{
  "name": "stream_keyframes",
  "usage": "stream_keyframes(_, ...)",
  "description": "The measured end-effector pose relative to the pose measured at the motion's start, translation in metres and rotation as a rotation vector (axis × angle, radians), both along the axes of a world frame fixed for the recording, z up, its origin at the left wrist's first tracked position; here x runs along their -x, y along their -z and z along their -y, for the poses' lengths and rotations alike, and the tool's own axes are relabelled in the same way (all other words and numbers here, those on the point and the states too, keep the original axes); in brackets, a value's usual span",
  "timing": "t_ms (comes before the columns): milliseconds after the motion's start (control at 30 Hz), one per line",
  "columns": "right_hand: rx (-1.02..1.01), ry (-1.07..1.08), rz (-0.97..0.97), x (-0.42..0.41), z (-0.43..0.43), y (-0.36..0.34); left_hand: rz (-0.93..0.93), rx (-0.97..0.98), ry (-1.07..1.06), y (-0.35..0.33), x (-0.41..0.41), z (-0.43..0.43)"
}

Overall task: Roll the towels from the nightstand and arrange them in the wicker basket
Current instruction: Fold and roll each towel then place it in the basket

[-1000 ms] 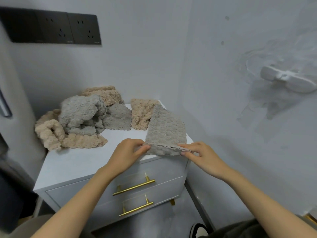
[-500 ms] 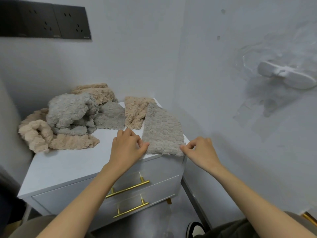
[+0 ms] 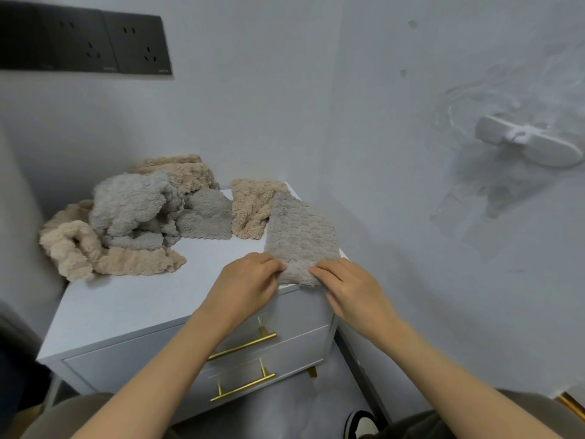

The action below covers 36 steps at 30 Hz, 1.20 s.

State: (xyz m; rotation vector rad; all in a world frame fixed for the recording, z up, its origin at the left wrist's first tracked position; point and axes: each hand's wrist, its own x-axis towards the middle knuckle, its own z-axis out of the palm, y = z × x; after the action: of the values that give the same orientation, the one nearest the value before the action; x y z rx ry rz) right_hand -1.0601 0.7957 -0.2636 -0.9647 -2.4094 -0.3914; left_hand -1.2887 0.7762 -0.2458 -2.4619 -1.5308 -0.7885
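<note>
A grey-beige towel (image 3: 299, 236) lies flat in a long strip on the right front corner of the white nightstand (image 3: 142, 299). Its near end is turned up into a small fold at the front edge. My left hand (image 3: 250, 280) pinches that fold from the left, and my right hand (image 3: 346, 283) pinches it from the right. A heap of crumpled grey and beige towels (image 3: 133, 217) sits at the back left of the top. Another beige towel (image 3: 253, 207) lies behind the strip. No wicker basket is in view.
The nightstand stands in a corner, with walls behind and close on the right. Two drawers with gold handles (image 3: 242, 345) face me. Dark wall sockets (image 3: 85, 42) sit high on the left. A white fitting (image 3: 525, 145) sticks out of the right wall. My shoe (image 3: 361, 423) is below.
Both hands have moved inward along the towel's near edge, closer together. That edge, flat before, is now turned up into a small fold between them.
</note>
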Motion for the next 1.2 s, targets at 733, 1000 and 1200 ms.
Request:
stream_keyframes(733,0.862,0.185,-0.753,-0.016,-0.017,-0.031,0.511,0.428,-0.165,-0.007,0.008,-0.013)
stream_keyframes(1000,0.935,0.461,-0.876,-0.008,-0.032,-0.033,0.500,0.406,-0.379,-0.010,-0.005,-0.023)
stream_keyframes(1200,0.714,0.573,-0.677,-0.002,-0.031,-0.033,0.348,0.257,-0.438,-0.009,-0.012,-0.025)
